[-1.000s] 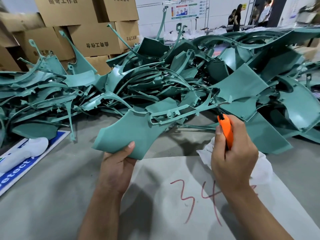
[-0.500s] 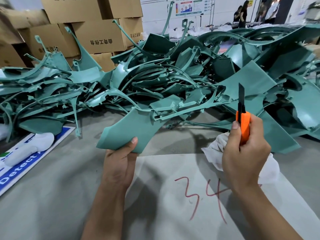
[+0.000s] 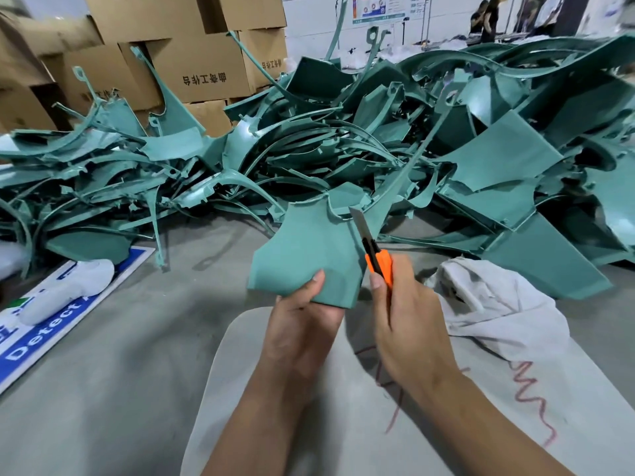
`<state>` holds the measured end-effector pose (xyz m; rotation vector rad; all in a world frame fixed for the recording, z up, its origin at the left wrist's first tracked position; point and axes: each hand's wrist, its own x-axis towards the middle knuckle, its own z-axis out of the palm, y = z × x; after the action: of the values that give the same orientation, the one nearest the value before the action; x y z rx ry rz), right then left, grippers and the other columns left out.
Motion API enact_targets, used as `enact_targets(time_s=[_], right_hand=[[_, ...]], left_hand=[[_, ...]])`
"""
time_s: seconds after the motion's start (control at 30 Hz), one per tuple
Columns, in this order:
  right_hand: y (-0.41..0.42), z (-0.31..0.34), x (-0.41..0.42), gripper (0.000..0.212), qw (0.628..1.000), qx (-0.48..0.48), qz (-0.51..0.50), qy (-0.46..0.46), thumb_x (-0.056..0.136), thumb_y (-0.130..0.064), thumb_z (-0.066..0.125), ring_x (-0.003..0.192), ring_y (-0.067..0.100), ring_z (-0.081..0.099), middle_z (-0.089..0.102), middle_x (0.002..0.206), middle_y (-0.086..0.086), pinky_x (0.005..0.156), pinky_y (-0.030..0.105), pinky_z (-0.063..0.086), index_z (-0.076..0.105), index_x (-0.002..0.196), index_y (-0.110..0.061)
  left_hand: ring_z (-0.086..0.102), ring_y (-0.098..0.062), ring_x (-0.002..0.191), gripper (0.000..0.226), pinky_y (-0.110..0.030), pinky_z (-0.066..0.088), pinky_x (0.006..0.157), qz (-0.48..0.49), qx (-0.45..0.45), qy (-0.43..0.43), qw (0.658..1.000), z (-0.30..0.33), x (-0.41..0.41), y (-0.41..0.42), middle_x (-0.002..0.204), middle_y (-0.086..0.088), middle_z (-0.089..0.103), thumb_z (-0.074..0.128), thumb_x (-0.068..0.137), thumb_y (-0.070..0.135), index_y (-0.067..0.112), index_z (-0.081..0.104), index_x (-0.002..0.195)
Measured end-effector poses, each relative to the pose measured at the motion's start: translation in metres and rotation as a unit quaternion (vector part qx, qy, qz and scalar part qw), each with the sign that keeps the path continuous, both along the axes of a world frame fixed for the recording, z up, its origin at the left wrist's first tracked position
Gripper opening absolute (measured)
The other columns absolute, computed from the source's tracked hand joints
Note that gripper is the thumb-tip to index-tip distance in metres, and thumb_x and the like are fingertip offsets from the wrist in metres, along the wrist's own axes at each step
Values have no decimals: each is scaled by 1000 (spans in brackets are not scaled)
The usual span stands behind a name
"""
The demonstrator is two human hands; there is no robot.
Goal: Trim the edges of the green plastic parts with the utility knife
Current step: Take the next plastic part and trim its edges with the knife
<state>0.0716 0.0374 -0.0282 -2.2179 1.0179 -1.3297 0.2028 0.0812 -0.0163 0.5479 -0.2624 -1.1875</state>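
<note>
My left hand [image 3: 302, 324] grips the green plastic part [image 3: 305, 259] at its lower edge, thumb pressed flat on the front face and fingers curled behind it. A second ago this part stretched out wide to my left with its thin arm reaching across toward the knife; now I have turned it and brought it in front of me, so the broad panel faces me and the thin arm runs up and away to the right, over the pile of green parts [image 3: 378, 139].

My right hand [image 3: 409, 324] is wrapped around the orange utility knife [image 3: 376, 259], fingers closed on the handle, thumb along its side. Half a second ago the blade pointed straight up, well apart from the part, out to the right. Now the knife has come in beside my left hand and tilts up and to the left, its blade [image 3: 359, 223] lying against the part's right edge, the tip up by the notch at the top.

The white cloth [image 3: 498, 304] lies just right of my knife hand on the grey table [image 3: 137, 355].
</note>
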Motion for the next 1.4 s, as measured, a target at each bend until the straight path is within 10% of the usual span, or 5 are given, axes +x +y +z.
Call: enact_targets(time_s=[0.73,0.93,1.4], right_hand=[[-5,4,-2,21,997,4,-43,60,106,-37,30,52,30,49,49,60,1,50,42,39,40,105,-18],[-1,6,-2,13,996,45,13,-74,109,-23,46,55,13,50,47,60,-11,51,20,31,48,97,-24],[-3,7,-5,15,994,-5,45,-99,110,-26,44,54,14,49,47,62,-8,51,19,29,43,96,-29]], left_hand=[[51,-37,138,55,-56,30,121,6,-13,-34,999,-1,-6,-3,146,-21,56,50,94,0,1,45,149],[51,-37,138,53,-53,30,122,21,-36,-53,998,-3,-8,-3,146,-22,55,51,95,-5,-1,46,147],[55,-36,134,55,-51,34,120,50,-31,-109,992,-7,-12,-5,141,-22,60,59,90,-1,-2,49,143]])
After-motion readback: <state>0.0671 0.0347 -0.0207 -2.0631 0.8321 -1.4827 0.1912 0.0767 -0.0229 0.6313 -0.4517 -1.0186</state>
